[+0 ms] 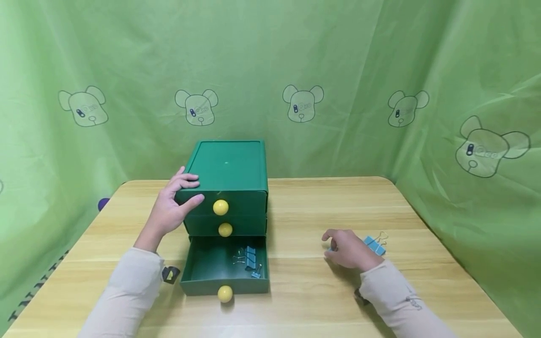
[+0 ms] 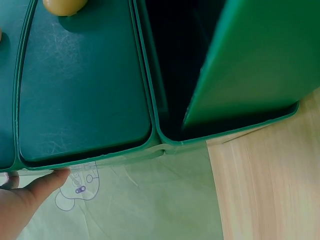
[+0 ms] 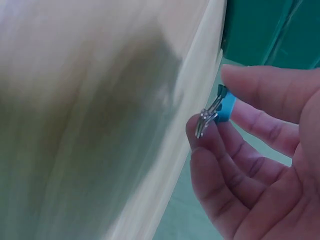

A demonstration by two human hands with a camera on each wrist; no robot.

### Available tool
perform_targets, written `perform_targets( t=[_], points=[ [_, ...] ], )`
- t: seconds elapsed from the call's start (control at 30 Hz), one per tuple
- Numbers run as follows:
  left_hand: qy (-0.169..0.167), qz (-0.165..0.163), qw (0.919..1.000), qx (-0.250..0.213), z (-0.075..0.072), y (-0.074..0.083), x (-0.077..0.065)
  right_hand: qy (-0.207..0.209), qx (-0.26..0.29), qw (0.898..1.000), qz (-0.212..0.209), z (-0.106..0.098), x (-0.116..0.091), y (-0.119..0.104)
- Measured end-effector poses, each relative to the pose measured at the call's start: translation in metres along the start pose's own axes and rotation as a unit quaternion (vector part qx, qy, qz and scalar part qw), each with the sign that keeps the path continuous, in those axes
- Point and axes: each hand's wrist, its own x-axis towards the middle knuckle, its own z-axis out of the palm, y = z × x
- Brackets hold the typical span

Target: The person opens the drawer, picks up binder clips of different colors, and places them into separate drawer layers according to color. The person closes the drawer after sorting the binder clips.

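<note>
A green drawer cabinet with yellow round knobs stands left of the middle of the table. My left hand rests against its upper left front corner, fingers fairly straight. The bottom drawer is pulled out, with a blue binder clip and a smaller blue clip inside. To the right, my right hand is held over the table and pinches a small blue binder clip between thumb and fingers. Another, larger blue binder clip lies beyond that wrist.
The wooden table carries everything. A small black object shows beside the left sleeve, and a dark one is partly hidden by the right sleeve. Green curtain with bear-head prints surrounds the back and sides.
</note>
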Motion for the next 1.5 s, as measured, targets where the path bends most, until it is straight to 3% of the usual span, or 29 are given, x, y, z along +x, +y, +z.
perform_targets(
  t=[0.77,1.2,1.5],
  points=[
    [0.001,-0.003,1.0000,-0.005,0.001,0.003,0.000,0.021,-0.020,0.998,-0.051,-0.001,0.006,-0.031],
    [0.001,-0.002,1.0000,-0.006,0.003,0.003,-0.003,0.023,-0.017,0.999,-0.044,0.001,0.005,-0.044],
    [0.004,-0.003,1.0000,-0.003,0.002,0.002,-0.001,0.032,-0.019,0.997,-0.071,0.000,0.009,-0.054]
  ],
)
